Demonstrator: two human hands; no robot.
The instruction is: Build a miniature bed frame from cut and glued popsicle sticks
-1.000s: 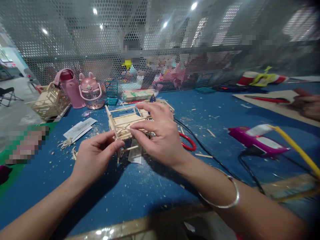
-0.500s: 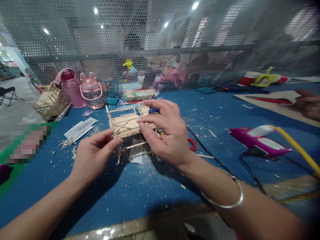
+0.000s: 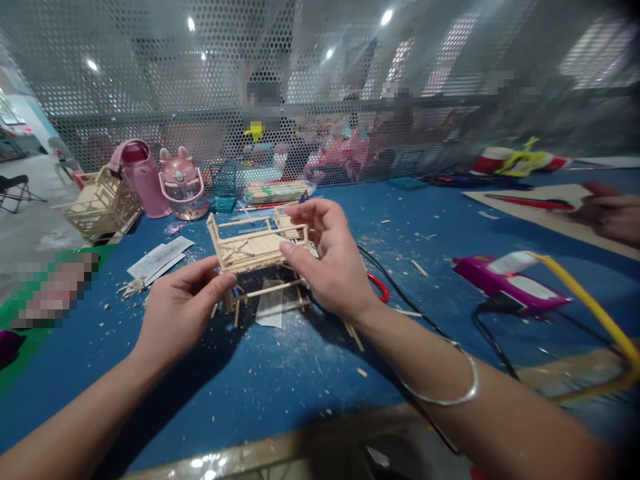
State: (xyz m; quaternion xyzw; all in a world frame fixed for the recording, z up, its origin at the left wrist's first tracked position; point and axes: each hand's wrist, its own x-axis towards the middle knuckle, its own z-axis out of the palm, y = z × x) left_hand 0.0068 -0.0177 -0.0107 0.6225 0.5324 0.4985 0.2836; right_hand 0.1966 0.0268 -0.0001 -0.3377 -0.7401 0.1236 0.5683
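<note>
Paper slips (image 3: 160, 257) toward the desk's (image 3: 280, 400) left edge. Left hand (image 3: 173, 307) pinching the stick model's (image 3: 257, 252) left end, thumb against fingers. Model's mid-desk, can't tell if its feet touch; chip-strewn working strip to the front edge. Right hand (image 3: 333, 263) curled round its right end. Purple tool (image 3: 510, 287) well apart, right, short of the front edge.
</note>
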